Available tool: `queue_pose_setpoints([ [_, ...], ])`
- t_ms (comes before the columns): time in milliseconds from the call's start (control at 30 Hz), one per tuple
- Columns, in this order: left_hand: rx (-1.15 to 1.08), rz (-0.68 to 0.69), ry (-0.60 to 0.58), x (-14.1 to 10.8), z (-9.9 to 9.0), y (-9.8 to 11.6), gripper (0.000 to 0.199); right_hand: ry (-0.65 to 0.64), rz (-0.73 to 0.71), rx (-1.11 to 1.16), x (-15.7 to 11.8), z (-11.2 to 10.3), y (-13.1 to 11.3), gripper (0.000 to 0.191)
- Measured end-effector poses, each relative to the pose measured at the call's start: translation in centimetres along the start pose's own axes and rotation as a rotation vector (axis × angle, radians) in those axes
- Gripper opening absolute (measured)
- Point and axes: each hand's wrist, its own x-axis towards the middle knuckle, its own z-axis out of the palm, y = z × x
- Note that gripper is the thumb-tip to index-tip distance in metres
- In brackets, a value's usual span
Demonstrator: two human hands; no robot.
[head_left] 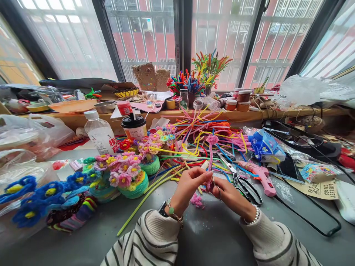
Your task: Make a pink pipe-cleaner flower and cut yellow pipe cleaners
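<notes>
**Pink stem worked between two hands at a crowded craft table**

At the far left lie blue flowers (24,195) made of fuzzy wire, then small pots of pink flowers (124,173), with a plastic bottle (100,135) and a lidded cup (134,126) behind them. At the middle, the left hand (188,184) is closed, its fingertips pinching the lower end of a pink stem (211,159) that stands nearly upright over the table and ends in a curled pink head. The right hand (230,194) is also closed on that same lower end, just beside the left. The stem looks light, soft and easily bent, so it is best held low, near the wrap. Right of the hands lie scissors (244,184) and a pink glue gun (260,175), with loose coloured wires (205,129) piled behind.
</notes>
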Motion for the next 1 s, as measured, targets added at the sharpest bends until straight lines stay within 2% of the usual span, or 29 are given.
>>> queue_pose_setpoints([
  [233,-0.006,-0.026,-0.082,0.06,-0.25,-0.03,0.020,-0.010,0.010,0.053,-0.11,-0.33,-0.23,0.053],
  [500,0.019,-0.032,-0.057,0.19,-0.58,-0.49,0.019,0.066,0.048,0.031,0.02,0.02,-0.08,0.040],
  [700,0.045,-0.018,-0.033,0.23,-0.69,-0.55,0.021,0.112,0.067,0.021,-0.08,0.30,0.06,0.039],
  [833,0.039,0.001,-0.068,0.09,-0.58,-0.40,0.019,0.043,0.036,0.061,-0.17,0.16,-0.01,0.042],
  [1000,0.014,-0.007,-0.174,-0.07,-0.46,-0.33,0.018,-0.075,-0.054,0.128,-0.30,-0.36,-0.09,0.055],
])
